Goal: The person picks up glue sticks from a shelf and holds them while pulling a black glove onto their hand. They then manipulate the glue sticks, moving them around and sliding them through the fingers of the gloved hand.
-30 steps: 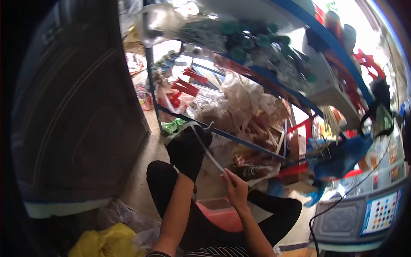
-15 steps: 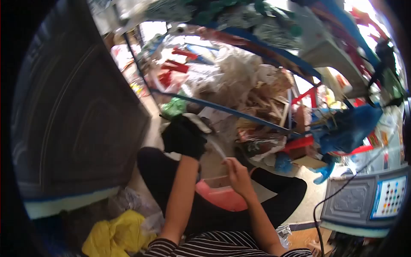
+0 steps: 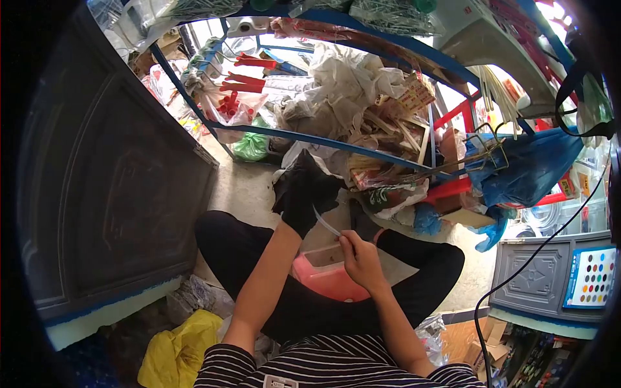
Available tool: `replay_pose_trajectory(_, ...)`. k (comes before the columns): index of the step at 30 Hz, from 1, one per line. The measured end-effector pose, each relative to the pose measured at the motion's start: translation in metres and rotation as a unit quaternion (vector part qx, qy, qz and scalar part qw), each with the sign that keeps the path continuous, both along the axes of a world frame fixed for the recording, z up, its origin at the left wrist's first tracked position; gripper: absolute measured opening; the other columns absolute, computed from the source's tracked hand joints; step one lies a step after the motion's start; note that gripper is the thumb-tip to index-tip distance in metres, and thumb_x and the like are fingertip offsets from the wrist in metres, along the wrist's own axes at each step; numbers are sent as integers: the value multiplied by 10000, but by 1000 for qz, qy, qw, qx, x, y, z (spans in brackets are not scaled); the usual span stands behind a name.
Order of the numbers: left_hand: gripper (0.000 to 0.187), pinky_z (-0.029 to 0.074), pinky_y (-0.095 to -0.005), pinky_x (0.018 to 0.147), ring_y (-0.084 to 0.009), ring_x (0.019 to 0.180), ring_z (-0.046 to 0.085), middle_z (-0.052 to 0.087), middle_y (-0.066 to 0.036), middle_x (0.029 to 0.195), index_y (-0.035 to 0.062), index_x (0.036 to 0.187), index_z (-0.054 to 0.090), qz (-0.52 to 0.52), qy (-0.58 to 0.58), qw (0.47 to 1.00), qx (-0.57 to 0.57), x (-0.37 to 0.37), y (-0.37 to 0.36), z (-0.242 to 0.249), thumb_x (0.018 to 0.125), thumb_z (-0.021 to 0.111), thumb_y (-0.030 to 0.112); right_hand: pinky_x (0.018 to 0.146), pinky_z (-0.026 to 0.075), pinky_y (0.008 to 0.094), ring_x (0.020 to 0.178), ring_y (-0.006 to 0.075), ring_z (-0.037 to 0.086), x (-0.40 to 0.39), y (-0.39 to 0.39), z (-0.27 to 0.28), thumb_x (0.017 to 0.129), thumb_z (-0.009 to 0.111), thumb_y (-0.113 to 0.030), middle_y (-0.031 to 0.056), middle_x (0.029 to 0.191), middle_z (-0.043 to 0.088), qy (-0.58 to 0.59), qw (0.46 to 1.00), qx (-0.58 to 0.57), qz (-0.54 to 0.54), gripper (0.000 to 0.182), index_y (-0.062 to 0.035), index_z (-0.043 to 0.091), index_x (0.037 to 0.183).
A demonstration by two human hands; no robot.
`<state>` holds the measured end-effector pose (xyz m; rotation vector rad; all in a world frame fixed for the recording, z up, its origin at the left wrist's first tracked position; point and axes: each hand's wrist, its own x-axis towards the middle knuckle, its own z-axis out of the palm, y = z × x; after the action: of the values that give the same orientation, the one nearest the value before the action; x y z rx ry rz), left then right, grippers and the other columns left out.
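In the middle, my left hand [image 3: 303, 187] is covered by black material that looks like a glove, with pale patches along its edges. Its fingers cannot be made out. My right hand [image 3: 359, 258] is closed, pinching the lower end of a thin, curved, pale strip [image 3: 327, 224]. The strip's upper end reaches the black covering by my left wrist. Below both hands, a pink plastic basin [image 3: 330, 282] sits between my crossed legs, partly hidden by my right hand and leg.
A blue metal rack [image 3: 310, 138] stands ahead, crowded with bags and wooden pieces. At left is a grey panelled door [image 3: 123, 161]. A yellow bag [image 3: 178, 349] lies at lower left. A black cable [image 3: 517, 279] hangs at right, near a blue plastic bag [image 3: 524, 165].
My left hand has shifted right and turned, its black covering now pointing upward. My right hand has moved slightly up, still holding the strip. The whole view has tilted a little.
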<state>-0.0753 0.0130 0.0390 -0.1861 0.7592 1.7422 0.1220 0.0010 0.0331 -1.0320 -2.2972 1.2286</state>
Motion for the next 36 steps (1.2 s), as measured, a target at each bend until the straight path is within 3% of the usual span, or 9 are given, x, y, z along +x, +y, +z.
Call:
replay_pose_trajectory(2,389,471,-299,516,-161,560,547,555,-13,664,200,771,494,-6,64,998,0,2,3,-14,977,531,528,689,501,460,839,426,655,-4,-1,8,1001,530,-165,216,892,687,-6,999,-26,-31,176,-28,617,1070)
replay_pose_trajectory(9,346,410,-258,481,-119,526,463,401,32,603,197,727,453,74,-174,950,248,-58,-10,-46,1002,531,392,677,503,451,821,402,673,5,-3,1,1005,535,-175,200,920,701,-67,996,-52,-8,185,-32,613,1092)
replay_pose_trajectory(12,360,386,-289,472,-139,507,453,388,35,578,186,709,439,103,121,967,197,-60,-6,-67,1023,494,352,643,494,453,777,393,673,-2,-13,-5,1010,534,-180,194,888,698,-35,998,-54,-16,188,-37,613,1102)
replay_pose_trajectory(17,373,366,-315,469,-153,460,419,397,24,573,181,718,443,100,172,975,95,-37,0,-30,1028,462,389,566,454,442,650,373,641,-8,-12,4,1027,519,-200,183,729,645,-51,996,-58,-34,201,-42,614,1106)
replay_pose_trajectory(20,391,368,-290,449,-129,462,423,376,47,556,205,725,464,59,92,988,112,-31,2,-40,1037,470,440,544,427,423,586,347,613,-6,-11,1,1037,505,-207,176,660,599,-6,996,-78,-51,212,-40,619,1101)
replay_pose_trajectory(25,177,460,-260,516,-138,586,555,538,20,705,202,900,561,-45,-68,975,205,-3,1,-62,1033,526,314,507,361,275,536,66,439,-18,-12,5,1052,488,-179,17,587,451,37,992,-92,-75,218,-23,630,1105)
replay_pose_trajectory(28,297,393,-255,474,-59,520,443,425,85,633,222,779,510,-10,98,995,-18,30,7,-4,1019,561,390,510,376,260,553,63,444,-21,-6,-3,1047,505,-190,10,626,459,58,987,-114,-92,209,-25,619,1106)
replay_pose_trajectory(32,179,496,-284,645,-125,748,567,559,5,853,85,975,591,-153,424,888,90,18,8,-35,1000,544,257,501,409,256,569,81,467,-17,15,8,1044,517,-216,15,724,487,115,974,139,-136,222,-26,595,1128)
replay_pose_trajectory(36,232,507,-366,782,-258,880,609,590,-103,905,19,945,620,-464,487,738,60,3,2,-2,788,678,181,516,448,251,576,95,490,-7,53,57,1057,508,-274,8,782,503,246,929,-77,-265,281,-16,586,1136)
